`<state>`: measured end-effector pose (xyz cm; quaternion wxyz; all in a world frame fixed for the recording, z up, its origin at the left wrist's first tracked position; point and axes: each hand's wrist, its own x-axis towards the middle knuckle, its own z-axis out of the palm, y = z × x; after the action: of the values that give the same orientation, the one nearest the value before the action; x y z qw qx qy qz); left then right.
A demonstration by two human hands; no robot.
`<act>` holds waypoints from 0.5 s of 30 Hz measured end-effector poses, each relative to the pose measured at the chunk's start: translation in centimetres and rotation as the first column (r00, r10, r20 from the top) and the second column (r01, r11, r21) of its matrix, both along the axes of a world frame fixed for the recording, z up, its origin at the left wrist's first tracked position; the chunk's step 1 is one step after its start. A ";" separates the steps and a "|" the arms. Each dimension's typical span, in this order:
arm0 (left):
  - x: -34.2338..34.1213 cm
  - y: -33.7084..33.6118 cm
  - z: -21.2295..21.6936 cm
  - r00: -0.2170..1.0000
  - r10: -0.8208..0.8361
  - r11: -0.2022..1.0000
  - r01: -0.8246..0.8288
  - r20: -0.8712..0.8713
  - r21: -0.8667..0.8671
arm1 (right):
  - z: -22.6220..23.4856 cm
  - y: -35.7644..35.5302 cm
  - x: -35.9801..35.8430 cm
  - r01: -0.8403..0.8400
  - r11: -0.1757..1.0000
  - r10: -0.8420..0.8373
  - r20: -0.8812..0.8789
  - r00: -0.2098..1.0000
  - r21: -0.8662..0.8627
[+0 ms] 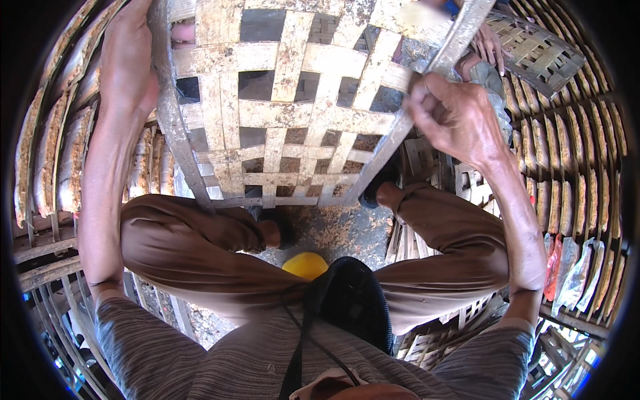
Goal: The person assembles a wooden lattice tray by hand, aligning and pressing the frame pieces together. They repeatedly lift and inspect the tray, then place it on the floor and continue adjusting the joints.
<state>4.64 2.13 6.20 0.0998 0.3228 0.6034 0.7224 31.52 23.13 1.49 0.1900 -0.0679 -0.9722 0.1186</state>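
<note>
A woven bamboo tray with a grey wooden frame and brown crumbs stands tilted in front of me, its lower edge between my knees. On its left side, my left hand is closed around the frame; a fingertip shows through a gap in the weave. My right hand is at the right side of the frame with its fingers curled closed against or just beside it. Blur and the bent fingers hide whether anything is pinched in them.
Another person's hand rests by a second woven tray at the far right. Rows of pale slats with brown edges line both sides. Plastic bags hang at right. A yellow round object and scattered crumbs lie between my legs.
</note>
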 end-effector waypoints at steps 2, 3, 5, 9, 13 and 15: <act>-0.7 -0.5 -0.2 0.999 0.001 1.000 -0.001 -0.046 0.005 | -0.2 1.0 0.6 -0.131 0.901 0.138 -0.012 0.990 -0.414; -0.7 -0.4 -0.4 0.998 0.014 1.000 -0.015 -0.067 -0.002 | 0.0 1.2 0.9 -0.114 0.924 0.112 -0.025 0.993 -0.366; -0.5 -0.4 -0.2 0.993 0.050 0.998 -0.053 -0.110 -0.022 | 1.0 0.6 1.2 -0.080 0.957 0.070 -0.048 0.996 -0.277; -0.5 0.5 -0.3 0.990 0.103 0.995 -0.103 -0.096 0.002 | 0.4 0.3 0.9 -0.072 0.990 0.064 -0.077 0.995 -0.120; -0.2 0.4 0.7 0.994 0.107 0.991 -0.107 0.007 -0.079 | 1.2 -1.0 0.3 0.008 0.999 -0.019 0.302 0.953 0.037; 0.9 0.5 0.8 0.998 0.064 0.994 -0.066 -0.025 -0.086 | 0.9 -0.9 0.0 0.016 1.000 -0.014 0.337 0.941 -0.002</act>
<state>5.56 2.66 7.01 0.0835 0.3061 0.6454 0.6948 31.48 22.22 2.42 0.0218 -0.0950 -0.9896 0.1060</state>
